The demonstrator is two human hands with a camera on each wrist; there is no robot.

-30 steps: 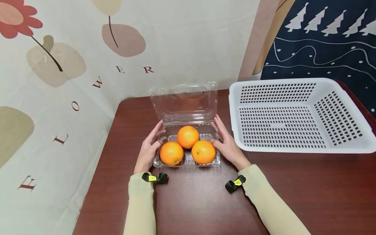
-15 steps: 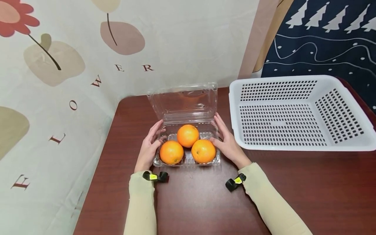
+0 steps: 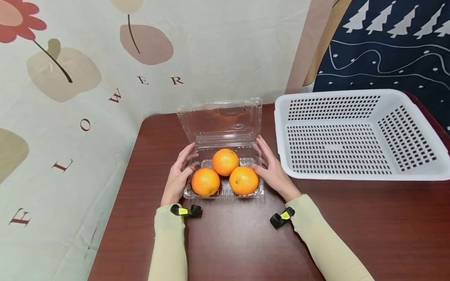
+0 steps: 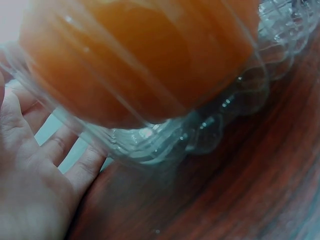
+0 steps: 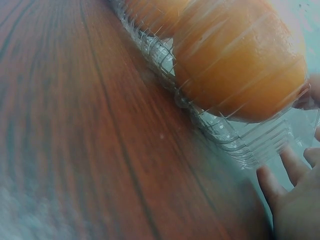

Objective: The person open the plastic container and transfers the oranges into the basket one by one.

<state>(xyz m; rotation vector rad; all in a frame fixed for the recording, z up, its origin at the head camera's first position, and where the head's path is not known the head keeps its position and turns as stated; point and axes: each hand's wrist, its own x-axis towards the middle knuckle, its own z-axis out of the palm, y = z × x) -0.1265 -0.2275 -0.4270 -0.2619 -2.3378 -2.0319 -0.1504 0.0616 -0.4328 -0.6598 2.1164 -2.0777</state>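
Note:
A clear plastic clamshell box [image 3: 225, 192] sits on the table with its lid [image 3: 221, 121] raised at the back. Three oranges lie in it: a back orange [image 3: 225, 162], a left orange [image 3: 205, 182] and a right orange [image 3: 244, 180]. My left hand [image 3: 177, 175] rests along the box's left side, and my right hand [image 3: 275, 173] along its right side. Both have fairly straight fingers against the outer walls and the thumb at the rim. In the left wrist view, spread fingers [image 4: 85, 167] reach the ribbed wall; in the right wrist view, other fingers [image 5: 270, 185] do likewise.
A white perforated basket [image 3: 288, 171] stands right of the box, close to my right hand. The reddish-brown table [image 3: 228, 242] runs back to a patterned cloth [image 3: 218, 58] behind the lid. A camera strap [image 3: 184, 211] is on each wrist.
The hands, box and oranges keep their places. The head view has shifted slightly, and the raised lid has moved a little.

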